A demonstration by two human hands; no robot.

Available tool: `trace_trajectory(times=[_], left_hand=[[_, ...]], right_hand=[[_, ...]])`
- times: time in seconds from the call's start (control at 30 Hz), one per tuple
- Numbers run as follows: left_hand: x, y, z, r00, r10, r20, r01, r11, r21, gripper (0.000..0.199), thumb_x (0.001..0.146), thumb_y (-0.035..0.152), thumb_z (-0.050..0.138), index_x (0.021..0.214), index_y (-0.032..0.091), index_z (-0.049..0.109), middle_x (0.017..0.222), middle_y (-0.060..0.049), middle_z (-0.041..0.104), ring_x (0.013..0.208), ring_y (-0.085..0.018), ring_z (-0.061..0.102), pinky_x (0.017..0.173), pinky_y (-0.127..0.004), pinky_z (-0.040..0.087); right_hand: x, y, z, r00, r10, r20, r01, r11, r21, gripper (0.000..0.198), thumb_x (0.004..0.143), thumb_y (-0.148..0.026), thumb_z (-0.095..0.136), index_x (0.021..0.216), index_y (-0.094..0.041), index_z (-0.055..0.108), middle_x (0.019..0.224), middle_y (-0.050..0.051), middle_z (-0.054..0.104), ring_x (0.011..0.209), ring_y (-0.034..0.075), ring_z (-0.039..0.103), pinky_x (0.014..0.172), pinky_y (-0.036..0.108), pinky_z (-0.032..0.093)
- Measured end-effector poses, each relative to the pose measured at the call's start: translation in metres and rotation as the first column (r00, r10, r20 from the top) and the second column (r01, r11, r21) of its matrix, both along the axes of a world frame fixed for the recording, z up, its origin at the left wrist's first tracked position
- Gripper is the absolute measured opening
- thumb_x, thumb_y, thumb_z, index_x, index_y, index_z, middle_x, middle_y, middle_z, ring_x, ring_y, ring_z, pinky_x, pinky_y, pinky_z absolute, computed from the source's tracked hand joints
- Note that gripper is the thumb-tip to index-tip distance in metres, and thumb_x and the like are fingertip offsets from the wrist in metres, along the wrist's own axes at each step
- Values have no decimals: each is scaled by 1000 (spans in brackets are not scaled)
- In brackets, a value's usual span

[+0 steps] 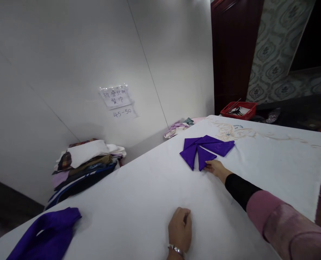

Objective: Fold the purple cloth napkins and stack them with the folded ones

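My right hand [216,169] pinches the lower tip of a folded purple napkin [205,156] on the white-covered table [138,202]. The napkin lies with several pointed, pleated folds spread like a fan. Close to my body, my left hand [180,229], with a metal bracelet at the wrist, is curled into a loose fist above the cloth; nothing shows in it. A second purple cloth [50,233] lies crumpled over the table's near left edge, away from both hands.
Stacked folded clothes [90,160] stand past the left edge, by a pale wall. A lilac cloth bundle [176,128] is at the far edge. Behind the far right end sits a red basket [251,112] holding black-handled scissors. A handwritten sign [115,97] hangs on the wall.
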State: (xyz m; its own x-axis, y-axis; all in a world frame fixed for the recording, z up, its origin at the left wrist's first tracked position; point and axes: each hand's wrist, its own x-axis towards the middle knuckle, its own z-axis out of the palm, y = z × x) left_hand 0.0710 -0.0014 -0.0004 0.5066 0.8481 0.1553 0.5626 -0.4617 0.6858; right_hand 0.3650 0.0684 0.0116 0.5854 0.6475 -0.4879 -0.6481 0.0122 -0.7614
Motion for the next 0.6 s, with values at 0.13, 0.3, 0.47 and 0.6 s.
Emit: trace_trajectory(times=[0.13, 0.3, 0.47, 0.6], left_hand=[[-1, 0, 0, 1000, -4, -1, 4, 1000, 12, 19, 83, 18, 42, 80, 21, 61, 77, 0, 59, 72, -15, 55, 69, -27, 42], [-1, 0, 0, 1000, -3, -6, 3, 1000, 5, 19, 83, 18, 42, 80, 21, 61, 77, -1, 59, 72, -15, 55, 69, -27, 42], [-2, 1, 0, 1000, -5, -4, 5, 1000, 8, 20, 84, 22, 41, 80, 22, 61, 77, -1, 59, 72, -15, 56, 68, -26, 43], [-1, 0, 1, 1000, 2, -6, -2, 1000, 11, 20, 83, 20, 41, 80, 22, 61, 76, 0, 60, 71, -15, 56, 68, -26, 43]], right_hand=[[-2, 3, 3, 999, 41, 0, -41, 999, -9, 23, 68, 7, 55, 78, -14, 55, 61, 4, 65, 54, 19, 64, 54, 33, 57], [1, 2, 5, 996, 88, -2, -88, 996, -16, 16, 72, -1, 60, 82, -12, 56, 62, 7, 65, 55, 20, 64, 51, 36, 57], [12, 2, 2, 999, 40, -6, -41, 999, -30, 11, 74, -3, 60, 79, -12, 55, 60, 6, 63, 52, 18, 63, 51, 32, 57], [16, 0, -4, 1000, -20, -5, 20, 999, -43, 18, 71, 1, 61, 75, -15, 53, 56, 1, 60, 49, 16, 61, 50, 29, 57]])
